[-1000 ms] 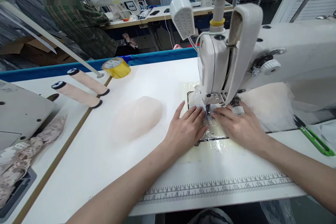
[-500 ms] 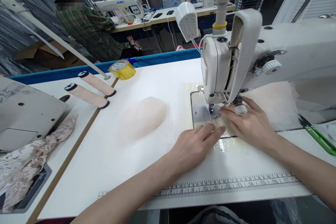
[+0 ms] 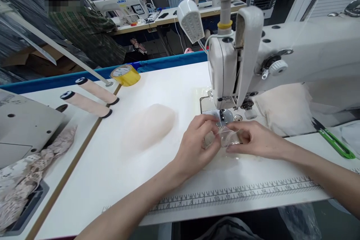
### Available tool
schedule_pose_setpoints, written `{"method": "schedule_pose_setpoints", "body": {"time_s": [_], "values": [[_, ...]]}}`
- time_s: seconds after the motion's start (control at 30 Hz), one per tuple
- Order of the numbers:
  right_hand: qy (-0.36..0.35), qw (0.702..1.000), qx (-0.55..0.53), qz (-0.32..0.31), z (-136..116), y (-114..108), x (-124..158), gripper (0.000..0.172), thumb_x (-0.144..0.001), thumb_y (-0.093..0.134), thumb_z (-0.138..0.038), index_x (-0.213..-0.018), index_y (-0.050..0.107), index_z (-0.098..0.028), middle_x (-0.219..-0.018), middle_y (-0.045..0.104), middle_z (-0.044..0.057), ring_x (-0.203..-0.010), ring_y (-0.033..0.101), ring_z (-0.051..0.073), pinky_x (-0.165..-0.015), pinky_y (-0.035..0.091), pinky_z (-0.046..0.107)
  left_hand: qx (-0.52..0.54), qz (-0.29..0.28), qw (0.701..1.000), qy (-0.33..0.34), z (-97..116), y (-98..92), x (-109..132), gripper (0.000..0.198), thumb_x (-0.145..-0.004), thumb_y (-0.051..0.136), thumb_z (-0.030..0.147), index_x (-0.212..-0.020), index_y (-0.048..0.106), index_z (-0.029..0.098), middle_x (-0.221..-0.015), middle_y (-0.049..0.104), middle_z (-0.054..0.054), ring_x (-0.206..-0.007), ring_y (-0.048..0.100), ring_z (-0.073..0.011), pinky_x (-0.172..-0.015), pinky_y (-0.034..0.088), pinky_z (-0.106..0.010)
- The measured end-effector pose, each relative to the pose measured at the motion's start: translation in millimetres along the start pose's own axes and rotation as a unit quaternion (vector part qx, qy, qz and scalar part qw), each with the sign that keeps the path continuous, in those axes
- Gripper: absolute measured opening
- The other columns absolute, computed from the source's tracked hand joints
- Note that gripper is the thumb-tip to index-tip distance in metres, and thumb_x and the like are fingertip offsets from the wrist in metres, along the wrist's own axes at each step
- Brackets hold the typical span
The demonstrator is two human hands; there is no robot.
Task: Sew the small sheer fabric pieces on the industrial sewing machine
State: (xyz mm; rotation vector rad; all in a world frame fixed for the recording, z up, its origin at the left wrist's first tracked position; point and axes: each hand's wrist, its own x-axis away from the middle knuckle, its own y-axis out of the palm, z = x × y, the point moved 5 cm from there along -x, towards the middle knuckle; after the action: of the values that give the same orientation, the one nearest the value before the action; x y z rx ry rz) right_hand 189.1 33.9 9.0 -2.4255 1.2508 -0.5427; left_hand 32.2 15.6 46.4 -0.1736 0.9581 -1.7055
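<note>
My left hand [image 3: 197,142] and my right hand [image 3: 255,140] meet just in front of the needle of a white sewing machine [image 3: 225,67]. Between their fingertips they pinch a thin, see-through piece [image 3: 225,137], too sheer to tell whether it is film or fabric. Part of it is hidden by the fingers. Behind the fingers, the metal needle plate [image 3: 208,111] shows in part. A pale, sheer, domed fabric piece [image 3: 157,123] lies on the white table left of my hands. More pale fabric [image 3: 284,108] rests under the machine arm, beyond my right hand.
Green thread snips [image 3: 336,144] lie at the right. A yellow tape roll [image 3: 126,75] and two thread spools [image 3: 87,104] are at the left, near lace fabric [image 3: 56,153]. A printed ruler [image 3: 239,196] follows the front edge. A person [image 3: 87,37] sits beyond the table.
My right hand has come back from beside the presser foot toward me. Both hands now pinch the see-through piece together. The camera view has shifted slightly.
</note>
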Motion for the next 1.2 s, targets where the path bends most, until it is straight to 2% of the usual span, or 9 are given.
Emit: {"method": "schedule_pose_setpoints", "body": {"time_s": [0.07, 0.17, 0.3, 0.5, 0.67, 0.83, 0.93, 1.07, 1.2], "values": [[0.030, 0.993, -0.080, -0.076, 1, 7, 1, 0.034, -0.078, 0.066, -0.040, -0.108, 0.064, -0.023, -0.062, 0.057, -0.006, -0.037, 0.039, 0.007, -0.033, 0.030, 0.022, 0.128, -0.003, 0.991, -0.045, -4, -0.8, -3, 0.008, -0.081, 0.046, 0.015, -0.075, 0.046, 0.019, -0.100, 0.061, -0.006, -0.095, 0.057, -0.0172, -0.078, 0.047, -0.030], [0.038, 0.983, -0.143, -0.106, 2, 11, 1, 0.014, -0.082, 0.059, -0.030, -0.090, 0.065, -0.019, -0.064, 0.062, -0.003, -0.040, 0.049, 0.008, -0.039, 0.040, 0.022, 0.259, -0.022, 0.952, -0.161, -17, 5.0, -3, 0.009, -0.076, 0.046, 0.012, -0.077, 0.041, 0.020, -0.080, 0.056, 0.000, -0.068, 0.055, -0.0112, -0.059, 0.045, -0.024], [-0.008, 0.989, -0.145, -0.027, -3, 7, -1, 0.010, -0.083, 0.058, -0.026, -0.084, 0.064, -0.018, -0.072, 0.065, 0.000, -0.070, 0.062, 0.014, -0.066, 0.050, 0.028, 0.324, -0.061, 0.912, -0.244, -26, 17.4, 0, 0.024, -0.072, 0.043, 0.009, -0.094, 0.044, 0.020, -0.069, 0.050, 0.005, -0.052, 0.044, -0.0074, -0.048, 0.037, -0.019], [-0.067, 0.993, -0.090, 0.034, -11, 3, -1, 0.020, -0.075, 0.067, -0.022, -0.095, 0.063, -0.022, -0.081, 0.061, -0.002, -0.069, 0.055, 0.013, -0.063, 0.047, 0.027, 0.347, -0.088, 0.889, -0.284, -25, 18.8, 2, 0.017, -0.080, 0.041, 0.020, -0.090, 0.054, 0.019, -0.073, 0.051, 0.001, -0.062, 0.047, -0.0110, -0.056, 0.041, -0.023], [-0.029, 0.989, -0.128, 0.064, -4, -1, -1, 0.020, -0.072, 0.069, -0.023, -0.092, 0.063, -0.021, -0.081, 0.063, 0.000, -0.073, 0.060, 0.014, -0.066, 0.050, 0.029, 0.226, -0.106, 0.941, -0.230, -21, 14.4, 1, 0.024, -0.073, 0.069, 0.035, -0.083, 0.053, 0.020, -0.072, 0.053, 0.003, -0.064, 0.050, -0.0113, -0.058, 0.040, -0.023], [-0.042, 0.982, -0.133, 0.125, -5, -4, 2, 0.007, -0.075, 0.068, -0.026, -0.081, 0.068, -0.022, -0.078, 0.068, -0.001, -0.073, 0.063, 0.015, -0.067, 0.052, 0.028, 0.063, -0.056, 0.990, -0.113, -17, 14.0, 3, 0.018, -0.082, 0.064, 0.036, -0.080, 0.055, 0.020, -0.054, 0.048, 0.008, -0.049, 0.042, -0.0079, -0.051, 0.033, -0.021], [-0.039, 0.977, -0.136, 0.157, -4, -4, 4, 0.008, -0.076, 0.068, -0.027, -0.082, 0.068, -0.022, -0.078, 0.069, 0.000, -0.069, 0.064, 0.015, -0.063, 0.053, 0.028, -0.010, -0.019, 0.998, -0.051, -15, 12.4, 6, 0.010, -0.085, 0.061, 0.030, -0.086, 0.063, 0.021, -0.048, 0.046, 0.008, -0.045, 0.042, -0.0076, -0.048, 0.033, -0.020], [-0.073, 0.971, -0.171, 0.149, -5, 0, 6, 0.012, -0.081, 0.064, -0.029, -0.089, 0.067, -0.021, -0.081, 0.069, 0.001, -0.072, 0.067, 0.016, -0.067, 0.058, 0.030, -0.018, -0.001, 1.000, -0.001, -12, 11.2, 7, 0.013, -0.087, 0.057, 0.021, -0.094, 0.068, 0.023, -0.070, 0.069, 0.003, -0.056, 0.060, -0.0092, -0.054, 0.044, -0.020], [-0.128, 0.972, -0.081, 0.177, -15, -2, 11, 0.007, -0.085, 0.060, -0.023, -0.088, 0.066, -0.023, -0.085, 0.069, 0.000, -0.075, 0.066, 0.014, -0.068, 0.057, 0.026, -0.015, 0.030, 0.999, 0.023, -10, 8.7, 7, 0.013, -0.086, 0.058, 0.018, -0.093, 0.068, 0.022, -0.079, 0.073, 0.001, -0.060, 0.065, -0.0104, -0.058, 0.048, -0.021]]}}
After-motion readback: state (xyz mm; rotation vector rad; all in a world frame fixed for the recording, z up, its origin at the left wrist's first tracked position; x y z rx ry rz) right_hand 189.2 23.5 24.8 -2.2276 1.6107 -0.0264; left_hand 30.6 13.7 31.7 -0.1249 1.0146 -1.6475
